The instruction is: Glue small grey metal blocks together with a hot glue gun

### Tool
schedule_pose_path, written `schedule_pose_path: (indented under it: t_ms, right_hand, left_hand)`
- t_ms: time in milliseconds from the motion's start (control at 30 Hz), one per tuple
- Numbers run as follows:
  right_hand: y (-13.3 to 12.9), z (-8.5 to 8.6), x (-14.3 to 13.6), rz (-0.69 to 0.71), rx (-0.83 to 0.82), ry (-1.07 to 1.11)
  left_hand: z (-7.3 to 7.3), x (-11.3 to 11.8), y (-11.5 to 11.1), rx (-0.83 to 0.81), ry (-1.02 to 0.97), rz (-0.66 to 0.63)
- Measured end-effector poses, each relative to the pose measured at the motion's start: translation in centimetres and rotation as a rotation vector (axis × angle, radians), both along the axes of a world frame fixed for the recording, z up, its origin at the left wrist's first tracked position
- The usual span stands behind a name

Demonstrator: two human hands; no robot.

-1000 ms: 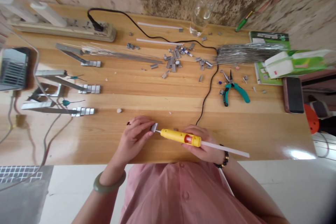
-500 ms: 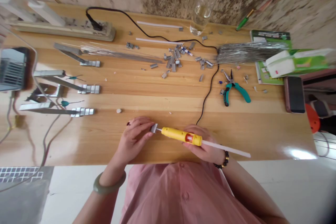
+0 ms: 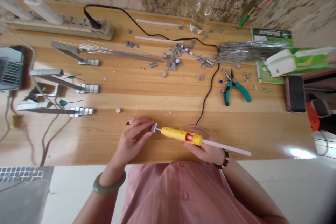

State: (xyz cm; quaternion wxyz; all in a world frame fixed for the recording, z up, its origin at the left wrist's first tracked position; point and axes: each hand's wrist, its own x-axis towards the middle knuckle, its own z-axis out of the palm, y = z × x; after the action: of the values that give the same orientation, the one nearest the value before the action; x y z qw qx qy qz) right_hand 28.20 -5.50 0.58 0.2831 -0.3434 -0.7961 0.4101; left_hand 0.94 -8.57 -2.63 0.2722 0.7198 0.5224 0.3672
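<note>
Near the table's front edge, my left hand [image 3: 135, 138] pinches a small grey metal piece [image 3: 153, 127] between thumb and fingers. My right hand [image 3: 206, 143] is wrapped round a yellow glue gun [image 3: 174, 134], whose thin nozzle points left and meets or nearly touches the grey piece. A long white glue stick [image 3: 227, 147] sticks out of the gun's back end. The black cord [image 3: 207, 94] runs from near my right hand up across the table. Whether any glue is on the piece is too small to tell.
Loose grey pieces [image 3: 173, 59] lie mid-table, with teal-handled pliers [image 3: 244, 91] to their right. Behind stand a glass of water [image 3: 201, 15] and a power strip [image 3: 106, 31]. Wire bundles [image 3: 244, 52], a phone [image 3: 295, 93] and grey metal brackets [image 3: 61, 111] lie toward the sides.
The view has shifted very slightly. Both hands, the grey piece and the glue gun keep almost the same positions.
</note>
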Motion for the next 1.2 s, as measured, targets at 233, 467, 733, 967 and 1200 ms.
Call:
schedule_pose_path:
  t_ms: [233, 467, 733, 967, 1200]
  right_hand:
    - [0.07, -0.05, -0.1, -0.004, -0.023, 0.009]
    - [0.08, -0.03, 0.0, -0.016, -0.017, -0.01]
    - [-0.31, 0.06, 0.02, -0.01, -0.003, 0.004]
    - [0.19, -0.17, -0.16, -0.009, -0.015, -0.006]
    - [-0.35, 0.0, -0.01, -0.008, 0.01, 0.006]
  left_hand:
    - [0.07, -0.05, -0.06, -0.007, -0.006, 0.002]
    - [0.05, -0.04, -0.14, -0.011, -0.013, -0.003]
    - [0.28, 0.14, -0.02, -0.011, -0.012, 0.0]
    - [0.09, 0.08, -0.04, -0.008, -0.025, 0.004]
    - [0.11, 0.07, -0.03, -0.012, -0.005, 0.007]
